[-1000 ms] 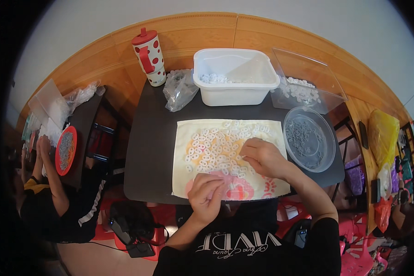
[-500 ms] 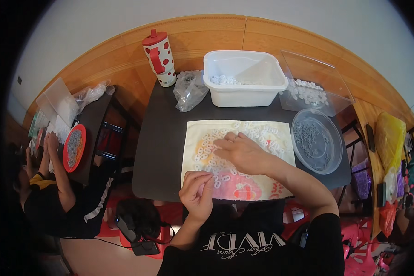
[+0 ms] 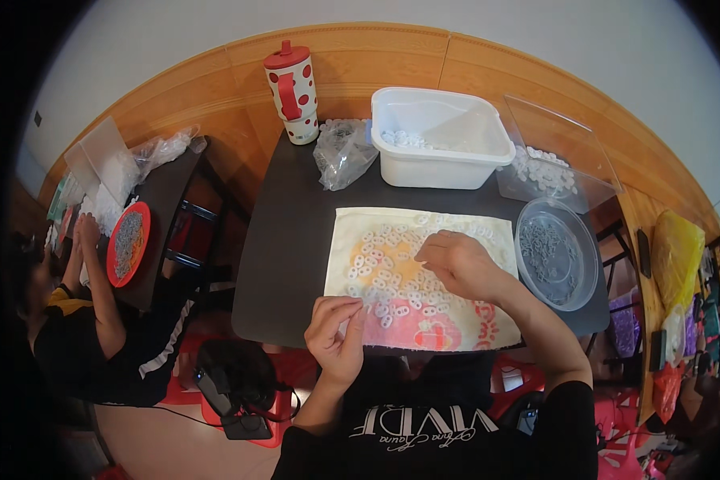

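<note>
A cream towel (image 3: pixel 342 232) with a pink and orange print lies on the dark table, with many small white oval pieces (image 3: pixel 376 259), each with holes, spread over it. My right hand (image 3: pixel 466 266) is over the pieces near the towel's middle, fingers bent down and drawn together. What its fingertips hold, if anything, is hidden. My left hand (image 3: pixel 334 334) is raised at the towel's near left corner, thumb and fingers closed in a pinch. Anything between those fingertips is too small to make out.
Behind the towel stand a white tub (image 3: pixel 440 168) holding white pieces, a clear plastic bag (image 3: pixel 342 156) and a spotted tumbler (image 3: pixel 296 100). At right are a round clear dish (image 3: pixel 558 254) of small grey parts and a clear box (image 3: pixel 528 188). A person (image 3: pixel 76 328) works at another table, left.
My right hand has moved right across the towel, and its spread fingers have drawn together. My left hand keeps its pinch in nearly the same place. The whole view has shifted slightly.
</note>
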Available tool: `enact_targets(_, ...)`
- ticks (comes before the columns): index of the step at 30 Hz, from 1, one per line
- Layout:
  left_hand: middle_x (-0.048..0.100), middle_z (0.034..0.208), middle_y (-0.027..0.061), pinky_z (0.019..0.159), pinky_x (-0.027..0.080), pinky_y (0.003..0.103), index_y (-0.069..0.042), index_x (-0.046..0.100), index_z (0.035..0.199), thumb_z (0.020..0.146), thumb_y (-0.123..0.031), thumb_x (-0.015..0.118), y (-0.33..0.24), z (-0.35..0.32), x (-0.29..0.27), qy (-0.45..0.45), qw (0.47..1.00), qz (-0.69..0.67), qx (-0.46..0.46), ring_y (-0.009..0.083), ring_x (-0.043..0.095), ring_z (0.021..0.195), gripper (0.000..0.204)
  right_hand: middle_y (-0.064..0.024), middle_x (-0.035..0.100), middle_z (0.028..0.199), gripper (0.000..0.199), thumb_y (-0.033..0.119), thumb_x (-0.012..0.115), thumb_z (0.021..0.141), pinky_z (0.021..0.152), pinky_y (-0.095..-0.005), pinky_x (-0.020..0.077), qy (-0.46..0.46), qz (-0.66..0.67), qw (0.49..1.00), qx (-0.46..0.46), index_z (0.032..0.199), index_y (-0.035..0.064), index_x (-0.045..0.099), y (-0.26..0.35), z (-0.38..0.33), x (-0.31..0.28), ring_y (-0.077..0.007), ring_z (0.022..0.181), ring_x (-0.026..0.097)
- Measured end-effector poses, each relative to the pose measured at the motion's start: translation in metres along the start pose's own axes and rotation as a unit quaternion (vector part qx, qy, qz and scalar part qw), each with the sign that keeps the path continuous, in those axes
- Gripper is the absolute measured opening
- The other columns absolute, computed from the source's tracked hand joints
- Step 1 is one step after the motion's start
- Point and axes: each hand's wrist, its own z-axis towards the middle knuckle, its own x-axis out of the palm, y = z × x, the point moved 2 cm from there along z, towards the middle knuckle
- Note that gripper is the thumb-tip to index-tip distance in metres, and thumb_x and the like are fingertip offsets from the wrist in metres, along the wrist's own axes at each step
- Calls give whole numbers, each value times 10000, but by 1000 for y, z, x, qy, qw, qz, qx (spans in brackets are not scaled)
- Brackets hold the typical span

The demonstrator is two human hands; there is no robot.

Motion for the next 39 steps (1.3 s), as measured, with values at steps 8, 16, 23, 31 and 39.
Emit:
enact_targets(8,668,955,127,794,483,293,57,697,945,822,121,676,7,-2,-12,-21,1000,8,-9,217,602,903,141,-145,616,887,142,31,636,795,719,-452,499,21,-10,1000,0,932,10,665,9,2,9,-359,853,615)
enact_targets(16,671,950,124,789,482,288,51,700,948,820,114,686,3,1,-8,0,1000,11,-12,209,601,894,144,-124,582,852,55,36,612,728,754,-407,514,26,-66,996,-46,782,31,627,34,13,32,-308,860,606)
enact_targets(23,676,928,123,774,485,284,48,703,935,816,112,688,-2,3,2,23,1000,18,-11,203,608,856,135,-138,562,884,83,26,616,723,737,-410,505,6,-63,997,-37,804,25,600,26,10,46,-323,867,594)
enact_targets(31,680,928,122,738,490,265,50,704,930,821,97,692,-3,5,10,30,999,22,-17,184,611,833,120,-142,555,894,133,39,627,734,719,-417,497,-65,-25,998,0,866,36,613,24,3,37,-337,859,591)
enact_targets(39,681,935,125,737,492,262,44,709,939,827,83,693,-7,3,14,65,997,41,-2,177,613,838,120,-142,546,862,119,106,648,765,696,-415,494,-47,-108,992,-47,852,34,612,37,4,51,-318,845,577)
